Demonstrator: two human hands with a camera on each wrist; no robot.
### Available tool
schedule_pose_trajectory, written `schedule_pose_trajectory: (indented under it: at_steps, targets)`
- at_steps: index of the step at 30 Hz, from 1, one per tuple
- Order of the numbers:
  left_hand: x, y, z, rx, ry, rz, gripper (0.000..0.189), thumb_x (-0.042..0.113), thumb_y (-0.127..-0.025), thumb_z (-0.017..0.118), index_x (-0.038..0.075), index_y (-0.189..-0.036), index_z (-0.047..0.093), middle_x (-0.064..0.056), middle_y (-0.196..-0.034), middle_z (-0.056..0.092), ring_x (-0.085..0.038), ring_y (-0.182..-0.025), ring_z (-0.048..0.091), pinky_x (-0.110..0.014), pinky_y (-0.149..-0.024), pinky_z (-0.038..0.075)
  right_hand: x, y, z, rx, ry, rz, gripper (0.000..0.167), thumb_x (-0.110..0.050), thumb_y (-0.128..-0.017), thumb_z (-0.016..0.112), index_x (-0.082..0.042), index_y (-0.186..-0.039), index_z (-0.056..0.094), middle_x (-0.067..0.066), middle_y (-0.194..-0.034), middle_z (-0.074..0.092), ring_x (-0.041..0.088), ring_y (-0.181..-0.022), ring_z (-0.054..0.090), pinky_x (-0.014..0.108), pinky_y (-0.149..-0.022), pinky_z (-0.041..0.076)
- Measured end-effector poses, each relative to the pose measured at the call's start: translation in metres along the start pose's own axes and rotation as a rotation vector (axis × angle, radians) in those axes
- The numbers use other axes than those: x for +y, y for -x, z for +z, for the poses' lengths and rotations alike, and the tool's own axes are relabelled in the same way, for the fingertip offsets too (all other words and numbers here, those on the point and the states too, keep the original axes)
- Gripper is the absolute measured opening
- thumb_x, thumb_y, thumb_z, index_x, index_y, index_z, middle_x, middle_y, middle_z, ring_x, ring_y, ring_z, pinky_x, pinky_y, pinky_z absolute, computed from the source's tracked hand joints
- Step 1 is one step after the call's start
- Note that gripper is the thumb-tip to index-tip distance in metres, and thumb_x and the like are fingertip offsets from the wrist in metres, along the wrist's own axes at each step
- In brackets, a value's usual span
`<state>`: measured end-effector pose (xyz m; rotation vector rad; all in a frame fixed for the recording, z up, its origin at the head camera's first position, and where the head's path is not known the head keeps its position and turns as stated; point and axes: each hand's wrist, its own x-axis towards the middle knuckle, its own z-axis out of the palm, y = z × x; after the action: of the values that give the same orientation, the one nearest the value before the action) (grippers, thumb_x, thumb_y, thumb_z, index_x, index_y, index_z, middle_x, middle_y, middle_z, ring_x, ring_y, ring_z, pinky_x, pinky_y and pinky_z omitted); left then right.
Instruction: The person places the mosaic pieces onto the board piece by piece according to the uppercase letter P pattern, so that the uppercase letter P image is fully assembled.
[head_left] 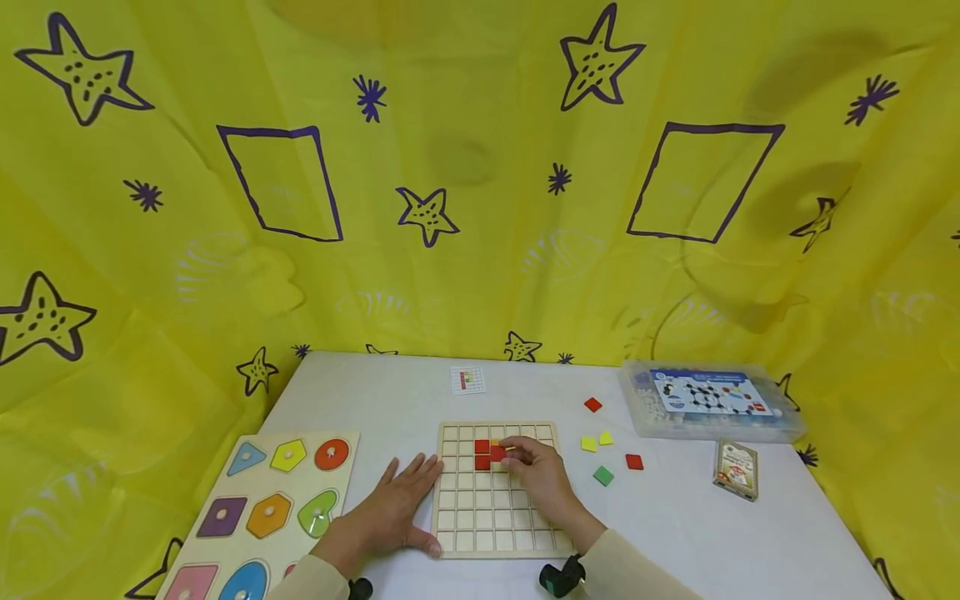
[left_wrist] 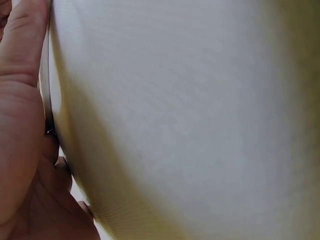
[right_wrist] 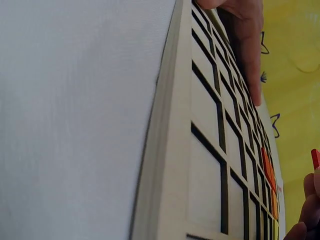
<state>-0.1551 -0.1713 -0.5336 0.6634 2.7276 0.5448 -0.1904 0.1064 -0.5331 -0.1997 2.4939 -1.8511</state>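
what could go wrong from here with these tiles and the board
The red square tile pinched by the right hand might slip or land crooked on the pale wooden grid board. The left hand, at the board's left edge, could nudge the board if it pushes. The right hand might also brush the loose green square tile right of the board.

A puzzle board (head_left: 288, 482) lies left of the left fingers (head_left: 408, 477); a plastic box (head_left: 720, 427) and small pack (head_left: 738, 468) sit right of the right fingers (head_left: 519, 443), a yellow curtain (head_left: 480, 283) beyond.
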Motion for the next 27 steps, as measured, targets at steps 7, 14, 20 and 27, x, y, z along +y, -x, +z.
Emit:
schedule_pose_trajectory:
  at_steps: [7, 14, 20, 27]
  targets:
    - [-0.001, 0.0, 0.0, 0.006, -0.007, 0.006, 0.132, 0.074, -0.067, 0.081, 0.008, -0.167, 0.027, -0.01, -0.174, 0.028, -0.037, -0.163, 0.019, -0.066, -0.131, 0.009, 0.006, 0.004, 0.011, -0.024, 0.108, -0.057, 0.02, -0.001, -0.093, 0.076, -0.007, -0.112, 0.078, 0.004, -0.095, 0.072, 0.012, -0.086, 0.059, 0.018, -0.071, 0.052]
    - [0.0, 0.0, -0.001, 0.003, 0.0, 0.007, 0.131, 0.074, -0.067, 0.081, 0.008, -0.167, 0.028, -0.011, -0.174, 0.029, -0.037, -0.163, 0.02, -0.066, -0.13, 0.009, 0.009, 0.007, 0.018, -0.04, 0.17, -0.051, 0.02, 0.001, -0.092, 0.077, -0.01, -0.109, 0.079, 0.0, -0.092, 0.07, 0.012, -0.085, 0.059, 0.019, -0.071, 0.052]
    - [0.001, 0.001, -0.001, 0.013, -0.014, 0.018, 0.13, 0.073, -0.068, 0.081, 0.007, -0.166, 0.029, -0.012, -0.174, 0.029, -0.038, -0.162, 0.021, -0.067, -0.13, 0.011, 0.01, 0.008, 0.021, -0.066, 0.241, -0.11, 0.021, 0.0, -0.089, 0.079, -0.009, -0.107, 0.079, -0.001, -0.093, 0.07, 0.011, -0.087, 0.058, 0.021, -0.075, 0.052]
    - [0.0, 0.0, 0.0, 0.008, -0.016, 0.013, 0.13, 0.073, -0.068, 0.081, 0.007, -0.167, 0.028, -0.011, -0.174, 0.028, -0.037, -0.163, 0.021, -0.066, -0.131, 0.01, 0.009, 0.01, 0.023, -0.071, 0.318, -0.148, 0.02, -0.001, -0.088, 0.081, -0.008, -0.107, 0.08, -0.002, -0.094, 0.072, 0.01, -0.087, 0.059, 0.023, -0.075, 0.052]
